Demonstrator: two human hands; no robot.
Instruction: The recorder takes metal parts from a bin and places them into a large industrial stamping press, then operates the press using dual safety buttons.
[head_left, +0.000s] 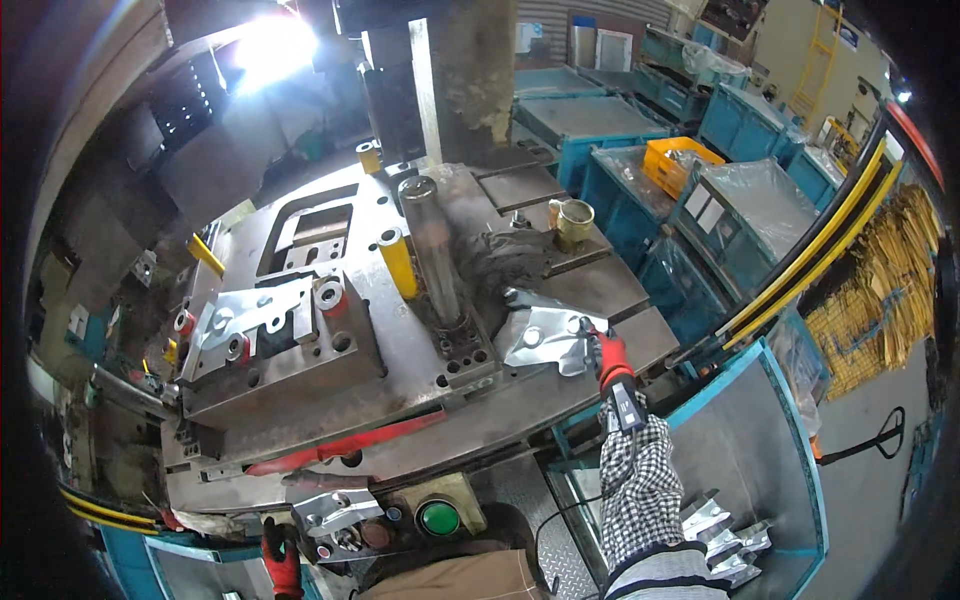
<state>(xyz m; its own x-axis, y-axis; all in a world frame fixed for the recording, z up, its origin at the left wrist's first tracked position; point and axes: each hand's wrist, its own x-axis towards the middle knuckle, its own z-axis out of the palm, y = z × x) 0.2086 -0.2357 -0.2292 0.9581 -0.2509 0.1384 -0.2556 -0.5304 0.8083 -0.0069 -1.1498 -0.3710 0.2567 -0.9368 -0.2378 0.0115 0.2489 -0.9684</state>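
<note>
Your right hand (610, 358), fingers closed, grips the stamped metal part (545, 340) on the press bed (560, 400). Your left hand (282, 556) holds another bracket (335, 510), fingers curled shut.

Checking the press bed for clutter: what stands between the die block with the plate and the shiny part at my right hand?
In the head view, an upright steel post stands between die block and shiny part.

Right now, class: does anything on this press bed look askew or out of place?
Nothing is plainly wrong. The right hand grips a shiny stamped sheet-metal part lying loose on the die plate, unlike the similar part seated flat on the fixture. The left hand holds another part.
</note>
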